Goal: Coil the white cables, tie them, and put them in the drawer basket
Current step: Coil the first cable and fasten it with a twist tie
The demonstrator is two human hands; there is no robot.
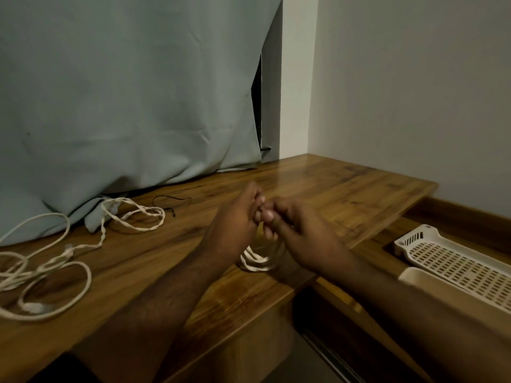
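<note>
My left hand [237,219] and my right hand [298,230] meet above the wooden table [345,186], fingers curled together on the top of a coiled white cable [255,261]. The coil hangs below my hands, and only its lower loops show. What my fingertips pinch is blurred. More white cables [44,269] lie loose and tangled at the table's left, and one twisted cable [132,217] reaches under the curtain. The white slotted drawer basket [453,261] sits in the open drawer at the lower right.
A grey-green curtain [124,92] hangs behind and drapes onto the table. A thin black tie [171,201] lies on the table near the curtain. White walls close the right corner. The table's right edge drops to the drawer.
</note>
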